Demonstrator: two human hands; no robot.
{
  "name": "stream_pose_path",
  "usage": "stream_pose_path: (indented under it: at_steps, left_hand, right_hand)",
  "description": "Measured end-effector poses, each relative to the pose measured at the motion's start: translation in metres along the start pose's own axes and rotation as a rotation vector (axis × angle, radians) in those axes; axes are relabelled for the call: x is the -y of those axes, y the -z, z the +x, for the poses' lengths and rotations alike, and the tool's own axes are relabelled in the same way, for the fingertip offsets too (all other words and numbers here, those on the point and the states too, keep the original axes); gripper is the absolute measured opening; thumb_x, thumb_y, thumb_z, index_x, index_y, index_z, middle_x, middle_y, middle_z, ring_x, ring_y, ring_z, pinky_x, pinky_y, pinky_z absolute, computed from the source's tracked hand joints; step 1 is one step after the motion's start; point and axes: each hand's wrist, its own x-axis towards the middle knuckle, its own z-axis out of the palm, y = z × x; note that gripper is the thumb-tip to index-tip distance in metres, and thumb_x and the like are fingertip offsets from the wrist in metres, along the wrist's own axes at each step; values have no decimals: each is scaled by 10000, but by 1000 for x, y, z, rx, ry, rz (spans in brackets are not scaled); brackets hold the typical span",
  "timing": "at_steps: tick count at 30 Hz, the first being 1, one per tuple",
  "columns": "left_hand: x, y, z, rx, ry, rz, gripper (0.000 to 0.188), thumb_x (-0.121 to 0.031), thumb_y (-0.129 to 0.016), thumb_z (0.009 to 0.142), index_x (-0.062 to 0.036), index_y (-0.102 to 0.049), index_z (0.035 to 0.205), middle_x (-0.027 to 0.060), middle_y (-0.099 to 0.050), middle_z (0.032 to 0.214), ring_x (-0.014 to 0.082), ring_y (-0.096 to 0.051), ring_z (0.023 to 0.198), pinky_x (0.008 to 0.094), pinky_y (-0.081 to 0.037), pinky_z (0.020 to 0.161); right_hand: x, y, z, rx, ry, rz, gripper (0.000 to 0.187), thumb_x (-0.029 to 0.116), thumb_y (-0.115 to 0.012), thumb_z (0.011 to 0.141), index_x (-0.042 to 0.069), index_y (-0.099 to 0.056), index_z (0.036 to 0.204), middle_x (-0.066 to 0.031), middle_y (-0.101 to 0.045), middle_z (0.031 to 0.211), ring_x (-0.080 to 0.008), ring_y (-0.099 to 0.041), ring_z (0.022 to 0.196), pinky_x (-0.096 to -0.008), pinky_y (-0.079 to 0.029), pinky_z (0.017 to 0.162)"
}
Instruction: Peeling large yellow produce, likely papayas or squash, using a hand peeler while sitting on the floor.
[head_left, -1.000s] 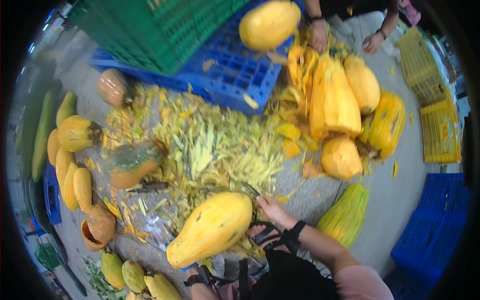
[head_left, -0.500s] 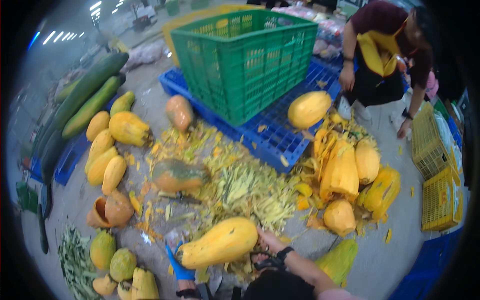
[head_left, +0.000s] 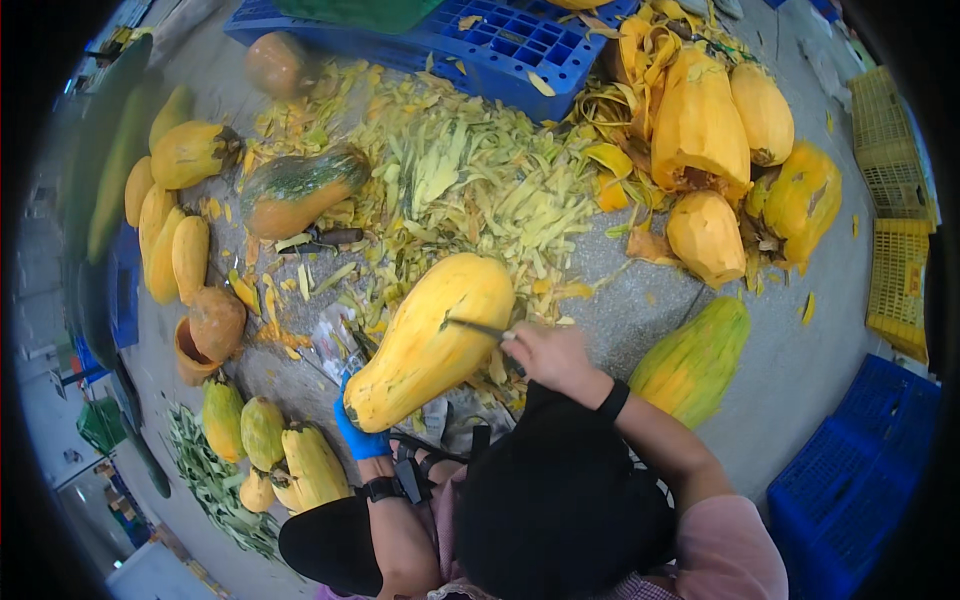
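Observation:
A peeled yellow pumpkin (head_left: 437, 335), long and necked, is tilted in front of me. My left hand (head_left: 358, 430), in a blue glove, grips its narrow lower end. My bare right hand (head_left: 560, 358) is closed round a slim dark-bladed knife (head_left: 475, 326), whose tip touches a small dark mark on the pumpkin's upper side. Beyond the pumpkin spreads a heap of pale green and yellow peelings (head_left: 470, 185). Left of the heap lies a mottled green and orange pumpkin (head_left: 305, 190), with a dark-handled tool (head_left: 322, 238) beside it.
Peeled pumpkins (head_left: 700, 125) stand to the right near a green-yellow one (head_left: 692, 360). Several yellow pumpkins (head_left: 190, 258) and a hollow cut piece (head_left: 212, 325) are at left. A blue pallet (head_left: 500, 50) lies ahead; yellow crates (head_left: 900, 285) and blue crates (head_left: 850, 470) line the right.
My view has tilted down. The pumpkin has turned more upright, and my right hand has come from beside its right end to put the knife against its upper side. The left hand still holds it.

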Motion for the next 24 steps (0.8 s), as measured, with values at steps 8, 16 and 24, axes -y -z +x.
stream_pose_path:
  at_steps: [8,16,24]
  left_hand:
    - [-10,-2,-5,-79,-26,58,393,-287,-383,808,-56,-464,1115,124,-503,1105,270,-488,993,387,-378,864]
    - [-9,-9,-2,-186,57,60,365,-303,-401,813,-53,-497,1061,125,-524,1073,280,-497,975,400,-385,853]
    - [-6,25,6,-137,-43,189,310,-239,-387,838,-10,-512,1005,143,-564,962,269,-545,852,388,-426,787]
  right_hand:
    - [-40,-1,38,-3,-281,-100,227,327,-457,807,105,-504,788,-87,-499,497,-259,-501,400,-357,-391,371]
    - [-62,-26,44,146,-460,5,295,344,-443,810,67,-507,732,-165,-525,558,-347,-526,528,-425,-405,467]
    - [-59,-28,42,289,-435,256,350,371,-418,819,43,-540,819,-197,-549,687,-353,-540,672,-428,-409,567]
